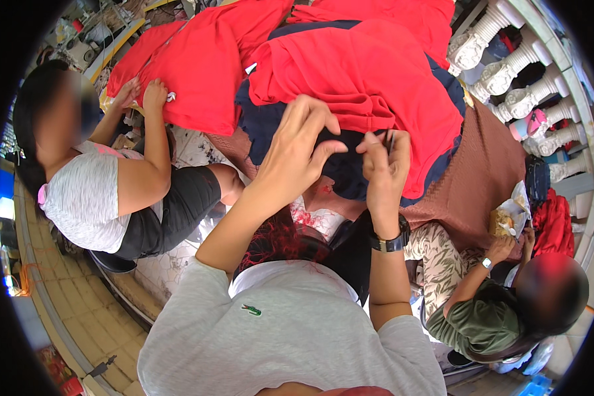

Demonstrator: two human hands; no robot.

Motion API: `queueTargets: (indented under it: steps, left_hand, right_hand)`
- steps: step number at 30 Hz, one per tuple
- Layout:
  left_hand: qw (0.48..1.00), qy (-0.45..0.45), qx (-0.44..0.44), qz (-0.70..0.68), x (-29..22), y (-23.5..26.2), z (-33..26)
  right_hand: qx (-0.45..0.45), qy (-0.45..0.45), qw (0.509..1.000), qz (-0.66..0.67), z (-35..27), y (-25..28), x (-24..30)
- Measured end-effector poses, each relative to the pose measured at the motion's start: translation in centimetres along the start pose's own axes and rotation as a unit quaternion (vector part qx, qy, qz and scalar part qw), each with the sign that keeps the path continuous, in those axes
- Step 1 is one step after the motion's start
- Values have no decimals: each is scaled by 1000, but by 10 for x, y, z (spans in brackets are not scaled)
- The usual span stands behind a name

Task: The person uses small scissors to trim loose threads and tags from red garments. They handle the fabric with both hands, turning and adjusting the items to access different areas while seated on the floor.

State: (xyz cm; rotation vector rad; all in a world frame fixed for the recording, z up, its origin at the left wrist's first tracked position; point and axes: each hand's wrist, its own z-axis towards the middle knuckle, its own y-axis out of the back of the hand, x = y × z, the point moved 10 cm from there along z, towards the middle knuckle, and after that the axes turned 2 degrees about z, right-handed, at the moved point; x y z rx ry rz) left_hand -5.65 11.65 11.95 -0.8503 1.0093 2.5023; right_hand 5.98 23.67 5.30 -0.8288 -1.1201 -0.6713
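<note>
My left hand (pixel 300 148) is raised over the near edge of the heaped cloth. Its fingers curve toward the thumb, with a gap between them and nothing visible inside. To its right, my right hand (pixel 387 165) is closed, thumb against the fingers; a thin dark bit shows at the fingertips, too small to name. Just beyond both hands, a red garment (pixel 350 63) lies bunched with its folded edge toward me. Navy cloth (pixel 261 125) shows beneath and around it. No contact between my hands and the fabric can be made out for certain.
Brown cloth (pixel 478 155) drapes over the table. At left, a seated person (pixel 86 191) handles another red garment (pixel 185 72). At right, a second person (pixel 482 310) holds a paper-wrapped item (pixel 508 218). White balusters (pixel 501 76) line the right side.
</note>
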Motion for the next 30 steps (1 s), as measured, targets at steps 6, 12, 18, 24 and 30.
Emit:
queueTargets:
  steps: [6,12,18,24,30]
  left_hand:
    - [997,-59,-8,50,8,-19,12]
    - [995,-76,-50,-33,-2,-4,6]
    - [996,-70,-60,-22,-13,4,7]
    - [996,-66,-54,-38,-19,5,-5]
    - [975,-183,-122,22,-36,6,-13]
  right_hand:
    - [23,65,975,-210,4,-1,27]
    - [38,101,989,-99,5,8,30]
    - [96,147,984,-36,7,-1,40]
    - [110,64,991,39,2,-2,36]
    - [135,40,989,41,-1,-6,29]
